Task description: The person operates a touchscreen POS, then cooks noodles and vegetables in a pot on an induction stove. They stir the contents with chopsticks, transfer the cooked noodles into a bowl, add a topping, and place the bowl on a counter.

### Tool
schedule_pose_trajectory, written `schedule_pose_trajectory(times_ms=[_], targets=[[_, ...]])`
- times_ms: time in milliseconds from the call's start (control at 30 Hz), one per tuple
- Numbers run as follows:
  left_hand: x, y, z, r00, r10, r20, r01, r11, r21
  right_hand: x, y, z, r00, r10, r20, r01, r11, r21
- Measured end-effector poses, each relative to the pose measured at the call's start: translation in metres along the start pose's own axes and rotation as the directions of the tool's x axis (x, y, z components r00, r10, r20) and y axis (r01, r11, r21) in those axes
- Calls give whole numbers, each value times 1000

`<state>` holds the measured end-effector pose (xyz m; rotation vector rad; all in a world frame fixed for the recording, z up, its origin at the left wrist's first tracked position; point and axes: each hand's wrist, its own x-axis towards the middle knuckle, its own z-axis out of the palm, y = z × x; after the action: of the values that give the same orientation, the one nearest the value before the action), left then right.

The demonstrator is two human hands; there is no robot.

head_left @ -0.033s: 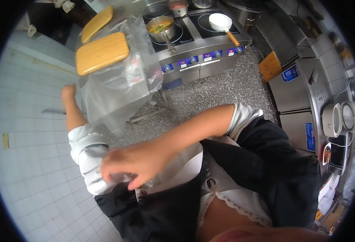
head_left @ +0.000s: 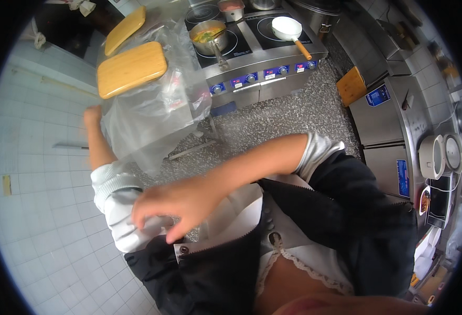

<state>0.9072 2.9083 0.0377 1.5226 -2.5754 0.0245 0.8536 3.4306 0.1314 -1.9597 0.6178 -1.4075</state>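
My left arm reaches forward along the tiled wall. At its end my left hand is closed in a loose fist beside the clear plastic sheet, with nothing seen in it. Across my body comes my right hand, over the left forearm. Its fingers are bent and its thumb stands apart from them, close to the white sleeve and the dark jacket sleeve. No object shows between thumb and fingers. Whether the fingertips touch the cloth I cannot tell.
Two wooden boards lie on the plastic-covered table. Beyond stands a cooktop with a pot of soup and a white pan. Steel cabinets line the right side, and a white lidded cooker sits on the counter.
My left hand has shifted slightly right. My right hand has turned a little, and the gap between thumb and fingers looks wider.
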Motion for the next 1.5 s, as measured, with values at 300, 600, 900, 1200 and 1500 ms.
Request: schedule_pose_trajectory(times_ms=[300,600,900,1200,1500], targets=[[-122,187,82,926,286,246,6,640,-768,-211,191,-305,231,699,-676,-617,643,454],[-190,301,134,761,111,639,603,240,-760,-255,332,-496,6,526,-851,-559,707,433],[-199,320,153,643,-73,763,766,52,-641,-150,284,-630,477,534,-698,-826,544,-148],[-159,328,177,667,2,745,745,21,-667,-142,304,-597,538,539,-648,-839,413,-354],[-143,344,188,643,98,760,756,76,-650,-124,312,-595,486,421,-766,-612,789,45]])
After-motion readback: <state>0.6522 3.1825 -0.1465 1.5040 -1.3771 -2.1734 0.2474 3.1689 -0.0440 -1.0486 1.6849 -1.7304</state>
